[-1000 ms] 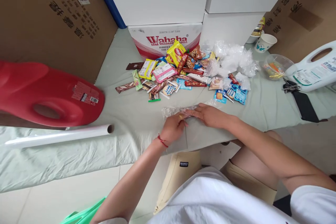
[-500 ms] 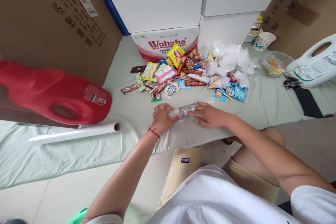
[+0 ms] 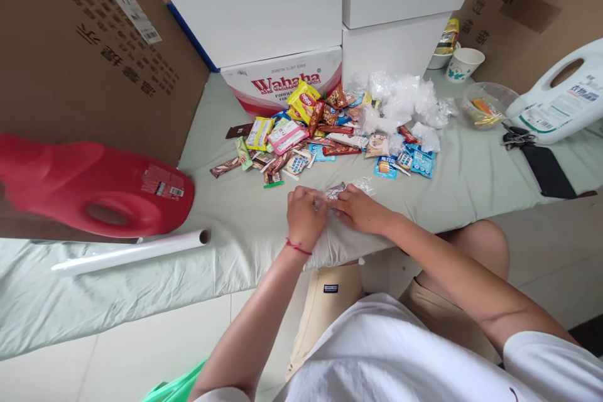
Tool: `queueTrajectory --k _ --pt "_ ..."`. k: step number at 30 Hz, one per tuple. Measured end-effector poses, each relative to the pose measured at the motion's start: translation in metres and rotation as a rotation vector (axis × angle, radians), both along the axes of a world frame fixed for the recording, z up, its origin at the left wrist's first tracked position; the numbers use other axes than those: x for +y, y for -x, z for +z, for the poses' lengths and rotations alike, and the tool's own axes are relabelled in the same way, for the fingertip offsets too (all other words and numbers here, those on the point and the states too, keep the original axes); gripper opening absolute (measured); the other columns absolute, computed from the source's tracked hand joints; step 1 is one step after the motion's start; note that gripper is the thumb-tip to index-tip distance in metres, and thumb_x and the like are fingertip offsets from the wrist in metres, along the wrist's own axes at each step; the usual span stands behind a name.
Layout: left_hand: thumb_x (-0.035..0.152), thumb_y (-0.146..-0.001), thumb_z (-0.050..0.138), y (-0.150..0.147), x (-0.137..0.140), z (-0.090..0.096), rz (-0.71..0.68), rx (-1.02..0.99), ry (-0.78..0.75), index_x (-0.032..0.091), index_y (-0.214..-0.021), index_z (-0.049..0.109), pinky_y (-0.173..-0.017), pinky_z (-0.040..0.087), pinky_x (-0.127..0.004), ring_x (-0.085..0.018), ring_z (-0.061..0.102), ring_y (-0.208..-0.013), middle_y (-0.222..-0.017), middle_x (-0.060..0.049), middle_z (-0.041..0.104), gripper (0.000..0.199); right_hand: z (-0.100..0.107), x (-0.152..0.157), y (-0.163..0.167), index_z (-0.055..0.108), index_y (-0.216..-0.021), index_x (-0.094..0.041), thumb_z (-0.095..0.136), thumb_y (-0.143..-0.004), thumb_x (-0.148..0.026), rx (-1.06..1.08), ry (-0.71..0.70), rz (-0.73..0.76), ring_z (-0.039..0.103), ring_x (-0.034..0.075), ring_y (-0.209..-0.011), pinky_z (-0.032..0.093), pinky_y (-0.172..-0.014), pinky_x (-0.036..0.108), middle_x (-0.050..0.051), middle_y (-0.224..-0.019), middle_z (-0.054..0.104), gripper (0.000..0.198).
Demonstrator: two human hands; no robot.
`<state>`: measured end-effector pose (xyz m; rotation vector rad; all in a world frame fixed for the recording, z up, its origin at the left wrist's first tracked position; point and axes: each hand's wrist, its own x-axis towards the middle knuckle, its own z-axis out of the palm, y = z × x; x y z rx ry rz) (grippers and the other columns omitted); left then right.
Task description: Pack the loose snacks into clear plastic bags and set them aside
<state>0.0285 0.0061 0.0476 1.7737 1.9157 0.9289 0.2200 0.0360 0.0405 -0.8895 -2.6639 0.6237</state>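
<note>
A small brown snack bar in clear plastic wrap (image 3: 336, 191) lies on the cloth between my hands, partly hidden by the fingers. My left hand (image 3: 306, 213), with a red cord at the wrist, is closed on the wrap's left end, its fingers curled. My right hand (image 3: 360, 208) grips the bar from the right, fingertips pressed on the plastic. A loose crumpled flap of the clear wrap sticks out beyond my right fingers. Just past the hands lies a pile of packaged snacks (image 3: 287, 138) in many colours.
Crumpled clear plastic (image 3: 400, 97) sits behind the pile at right. A red jug (image 3: 94, 185) and a white roll (image 3: 132, 251) lie at left. On the right are a paper cup (image 3: 465, 65), a plastic bowl (image 3: 490, 100), a white bottle (image 3: 560, 97) and a black phone (image 3: 549, 169). Boxes stand behind.
My left hand has moved inward, closer to my right, and its fingers have curled round the wrap's end. More of the bar is covered now. The camera view has shifted slightly.
</note>
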Motion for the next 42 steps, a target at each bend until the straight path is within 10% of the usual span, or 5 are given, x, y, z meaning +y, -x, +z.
queueTrajectory --k 6,11,23,29,42 --pt "0.020 -0.101 0.046 -0.028 -0.010 -0.027 -0.140 0.479 -0.087 0.014 -0.129 0.069 -0.098 0.050 -0.046 -0.033 0.061 -0.131 -0.136 -0.018 0.070 0.037 0.007 0.021 -0.036 0.076 -0.115 -0.020 0.051 -0.099 -0.038 0.450 0.537 -0.267 0.065 0.020 -0.085 0.051 -0.086 0.038 0.008 -0.100 0.076 0.035" --pt "0.036 -0.107 0.042 -0.029 -0.023 -0.033 -0.175 0.562 -0.104 0.020 -0.145 0.061 -0.098 0.050 -0.047 -0.034 0.051 -0.145 -0.152 -0.016 0.061 0.046 0.005 0.045 -0.051 0.072 -0.121 -0.017 0.070 -0.088 -0.044 0.272 0.372 -0.782 0.062 0.022 -0.087 0.047 -0.081 0.034 0.010 -0.105 0.074 0.043" --pt "0.014 -0.103 0.042 -0.030 -0.022 -0.043 -0.257 0.590 -0.131 0.016 -0.145 0.064 -0.109 0.045 -0.046 -0.031 0.058 -0.139 -0.148 -0.015 0.065 0.048 0.013 0.017 -0.051 0.062 -0.087 -0.020 0.068 -0.086 -0.038 0.131 0.465 -0.750 0.053 0.016 -0.067 0.035 -0.063 0.027 -0.001 -0.072 0.062 0.019" --pt "0.012 -0.102 0.042 -0.030 -0.024 -0.040 -0.288 0.571 -0.124 0.021 -0.144 0.065 -0.108 0.048 -0.049 -0.032 0.056 -0.142 -0.150 -0.013 0.065 0.048 0.030 0.026 0.009 0.064 -0.078 -0.019 0.069 -0.087 -0.028 0.155 0.426 -0.781 0.056 0.015 -0.066 0.037 -0.062 0.027 0.001 -0.071 0.067 0.014" --pt "0.017 -0.098 0.035 0.011 -0.020 -0.036 -0.264 -0.092 -0.258 0.021 -0.130 0.070 -0.125 0.042 -0.046 -0.020 0.055 -0.145 -0.141 -0.009 0.071 0.047 0.000 -0.031 0.055 0.058 -0.143 -0.016 0.047 -0.104 -0.026 0.044 0.213 -0.531 0.059 0.029 -0.115 0.051 -0.102 0.043 0.018 -0.130 0.059 0.042"
